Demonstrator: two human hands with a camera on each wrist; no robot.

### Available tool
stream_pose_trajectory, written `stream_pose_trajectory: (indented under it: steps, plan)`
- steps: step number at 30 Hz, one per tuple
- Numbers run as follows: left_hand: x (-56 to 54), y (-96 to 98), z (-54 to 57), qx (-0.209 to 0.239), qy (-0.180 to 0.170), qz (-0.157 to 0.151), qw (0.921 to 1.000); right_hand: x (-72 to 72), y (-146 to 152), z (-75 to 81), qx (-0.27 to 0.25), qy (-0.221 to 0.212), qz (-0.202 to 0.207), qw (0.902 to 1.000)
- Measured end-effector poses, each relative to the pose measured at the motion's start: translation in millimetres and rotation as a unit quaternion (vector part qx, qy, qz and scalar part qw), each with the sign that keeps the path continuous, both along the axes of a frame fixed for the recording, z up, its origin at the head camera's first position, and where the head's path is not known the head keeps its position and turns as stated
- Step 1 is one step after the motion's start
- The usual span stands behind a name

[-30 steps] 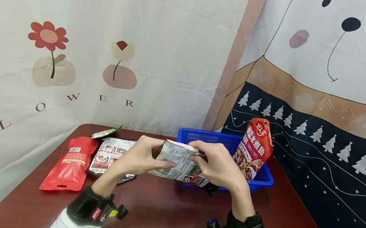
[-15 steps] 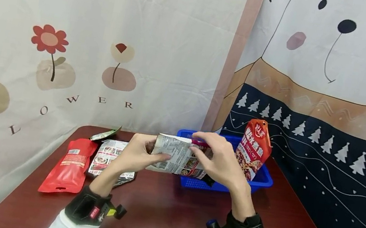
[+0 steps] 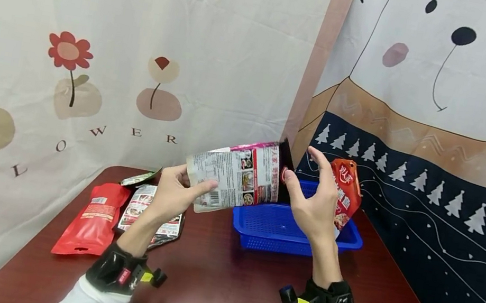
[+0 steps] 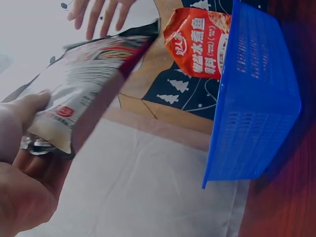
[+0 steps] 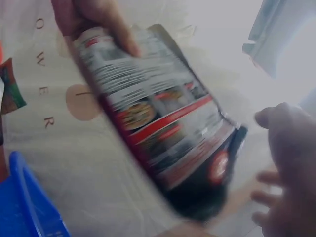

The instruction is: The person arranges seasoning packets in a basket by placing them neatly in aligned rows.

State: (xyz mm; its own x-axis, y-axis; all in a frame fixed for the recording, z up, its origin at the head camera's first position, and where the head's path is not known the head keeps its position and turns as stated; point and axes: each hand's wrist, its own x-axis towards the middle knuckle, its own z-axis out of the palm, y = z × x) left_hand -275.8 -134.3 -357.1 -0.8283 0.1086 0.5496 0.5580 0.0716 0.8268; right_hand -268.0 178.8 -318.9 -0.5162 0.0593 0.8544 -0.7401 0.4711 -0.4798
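Observation:
A printed food pouch (image 3: pixel 241 175), pale with red bands, dish photos and a black end, tilts upward to the right above the table. My left hand (image 3: pixel 173 191) grips its pale end, thumb (image 4: pixel 37 101) on the printed face and fingers behind. At the black end is my right hand (image 3: pixel 317 204), thumb and fingers spread. In the right wrist view, a gap shows between the right fingers (image 5: pixel 291 133) and the pouch (image 5: pixel 163 123). Behind and below them stands a blue plastic basket (image 3: pixel 276 243), with a red seasoning pouch (image 3: pixel 347 187) upright in its right side.
On the left of the brown table (image 3: pixel 218 297) lie a red pouch (image 3: pixel 91 222), a pouch with a white label and dark edges (image 3: pixel 166 232), and a green packet (image 3: pixel 137 178). Printed curtains (image 3: pixel 238 65) hang right behind the table.
The pouch has risen and turned so its black end points up to the right. My right hand has come off its top edge, moved right and spread its fingers. The left hand keeps its grip.

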Motion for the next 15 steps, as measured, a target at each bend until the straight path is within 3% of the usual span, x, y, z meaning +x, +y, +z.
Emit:
stream_pose_trajectory:
  steps: [4,8,11,15]
  plan:
    - [0.0,5.9,0.4,0.070,-0.018,0.015,0.9973,-4.9,-2.8,-3.7,-0.076,-0.045,0.041,0.9953]
    - [0.9,15.9,0.8,0.162,-0.022,0.009,0.9865,-7.8,-10.3,-6.6,-0.164,-0.106,0.119,0.9735]
    - [2.7,25.1,0.6,0.223,-0.022,-0.005,0.9746,-8.0,-21.3,-8.0,-0.232,-0.146,0.204,0.9399]
    - [6.7,36.1,-0.7,0.261,-0.030,-0.013,0.9648,-3.9,-40.1,-10.6,-0.293,-0.191,0.315,0.8823]
